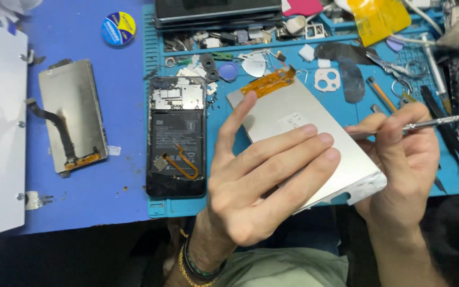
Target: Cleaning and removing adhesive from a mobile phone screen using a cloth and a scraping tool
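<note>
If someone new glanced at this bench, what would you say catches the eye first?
Probably the silvery display panel with its orange flex cable, held up at centre by the left hand. The right hand holds a thin metal tool beside it. To the left, an opened phone lies on the blue mat, its battery exposed.

Two screen panels [304, 138] [73, 114], one opened phone [176, 135]

A single head-worn camera looks steeply down, close over the blue work mat [314, 114] at the table's near edge.
</note>
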